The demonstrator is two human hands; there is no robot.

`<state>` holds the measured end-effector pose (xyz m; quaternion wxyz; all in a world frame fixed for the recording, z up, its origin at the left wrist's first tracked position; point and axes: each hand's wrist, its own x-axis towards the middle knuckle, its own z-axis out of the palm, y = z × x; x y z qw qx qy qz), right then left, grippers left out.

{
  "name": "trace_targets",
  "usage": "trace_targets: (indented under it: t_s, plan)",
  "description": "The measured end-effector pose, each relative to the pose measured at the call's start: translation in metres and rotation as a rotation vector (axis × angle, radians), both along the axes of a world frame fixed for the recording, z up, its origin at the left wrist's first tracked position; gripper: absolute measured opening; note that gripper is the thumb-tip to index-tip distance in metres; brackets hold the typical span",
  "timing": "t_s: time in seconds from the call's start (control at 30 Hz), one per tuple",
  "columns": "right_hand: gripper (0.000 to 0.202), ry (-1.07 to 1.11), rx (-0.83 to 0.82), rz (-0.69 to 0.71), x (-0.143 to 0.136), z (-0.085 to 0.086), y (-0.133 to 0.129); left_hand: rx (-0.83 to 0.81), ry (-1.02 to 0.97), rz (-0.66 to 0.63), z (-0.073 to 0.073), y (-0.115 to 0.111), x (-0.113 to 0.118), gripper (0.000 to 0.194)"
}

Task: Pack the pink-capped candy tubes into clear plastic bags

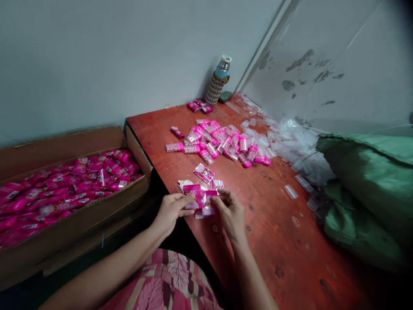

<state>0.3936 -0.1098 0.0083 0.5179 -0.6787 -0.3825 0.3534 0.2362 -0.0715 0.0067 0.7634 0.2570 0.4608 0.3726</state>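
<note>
My left hand pinches a pink printed label between thumb and fingers, above the near edge of the red table. Close beside it, my right hand grips a second pink label piece; whether the two pieces are joined is unclear. More printed labels lie under and behind my hands, one flat just beyond them. Farther back is a heap of small clear containers with pink ends, filled with small pink pieces.
An open cardboard box of pink packets stands left. Clear plastic pieces and a green sack lie right. At the back are a bottle in a woven cover and stacked pink packs.
</note>
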Motion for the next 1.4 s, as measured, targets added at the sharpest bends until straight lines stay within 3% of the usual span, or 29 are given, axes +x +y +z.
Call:
trace_targets:
  t_s: [0.1, 0.17, 0.37, 0.5, 0.7, 0.8, 0.9, 1.0, 1.1, 1.23, 1.4]
  plan:
    - [0.02, -0.387, -0.002, 0.067, 0.009, -0.006, 0.003, 0.034, -0.009, -0.008, 0.0, 0.002, -0.014, 0.027]
    - [0.02, -0.533, 0.019, 0.084, 0.016, -0.003, 0.013, 0.038, 0.02, -0.012, -0.001, 0.004, -0.019, 0.025]
    - [0.026, -0.797, -0.023, 0.112, 0.034, 0.021, 0.085, 0.0, 0.035, 0.025, -0.002, 0.012, -0.021, 0.023]
    - [0.027, -0.998, -0.073, 0.178, 0.027, 0.024, 0.128, -0.053, -0.006, 0.088, -0.001, 0.018, -0.025, 0.023]
    - [0.034, -1.18, -0.384, 0.301, 0.014, 0.022, 0.155, -0.154, -0.13, 0.219, -0.003, 0.03, -0.03, 0.014]
    - [0.034, -1.135, -0.424, 0.352, 0.02, 0.021, 0.152, -0.213, -0.221, 0.316, 0.001, 0.037, -0.029, 0.006]
    - [0.033, -0.925, -0.309, 0.297, 0.019, 0.025, 0.128, -0.27, -0.294, 0.386, 0.003, 0.044, -0.026, 0.004]
    - [0.034, -0.368, -0.178, 0.327, -0.001, 0.032, 0.087, -0.296, -0.354, 0.447, 0.001, 0.048, -0.022, 0.004]
    - [0.03, 0.088, -0.158, 0.392, -0.032, 0.036, 0.047, -0.297, -0.396, 0.475, -0.002, 0.048, -0.017, 0.003]
    - [0.027, 0.162, -0.17, 0.299, -0.06, 0.029, 0.02, -0.266, -0.452, 0.455, 0.001, 0.045, -0.01, 0.003]
    - [0.023, 0.159, -0.133, 0.25, -0.066, 0.02, 0.017, -0.233, -0.483, 0.443, 0.008, 0.039, -0.004, 0.007]
